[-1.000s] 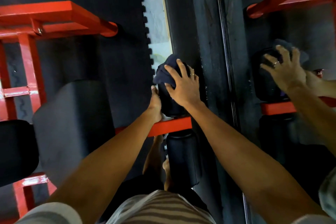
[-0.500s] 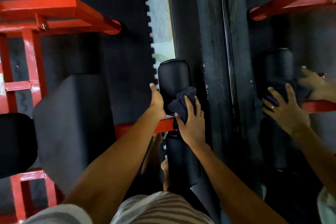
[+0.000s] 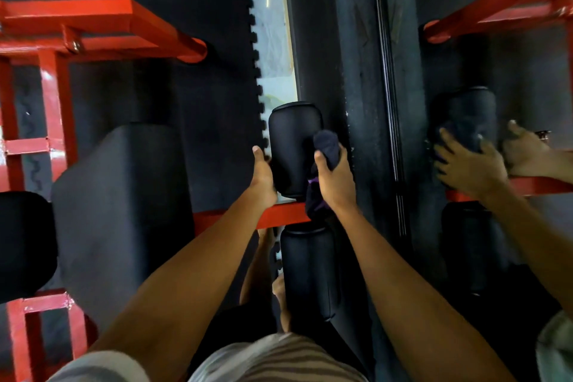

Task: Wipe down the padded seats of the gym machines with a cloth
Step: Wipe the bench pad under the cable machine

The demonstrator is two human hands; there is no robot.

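A black padded roller [image 3: 290, 146] stands above a red crossbar [image 3: 279, 215]. My right hand [image 3: 336, 180] grips a dark cloth [image 3: 325, 146] and holds it against the roller's right side. Against the roller's left side rests my left hand [image 3: 263, 177], thumb up; its fingers are hidden behind the pad. A second black roller [image 3: 308, 270] sits below the crossbar, between my arms. A large black seat pad [image 3: 121, 205] lies to the left.
Red steel frame [image 3: 93, 28] fills the upper left, with another black pad [image 3: 21, 242] at the left edge. A mirror [image 3: 496, 102] on the right reflects my hands and the rollers. Black rubber floor mats lie below, and a dark post [image 3: 356, 56] stands just right of the roller.
My right hand slid the cloth from the roller's top down its front, then round to its right side. The left hand stayed on the roller's left side.
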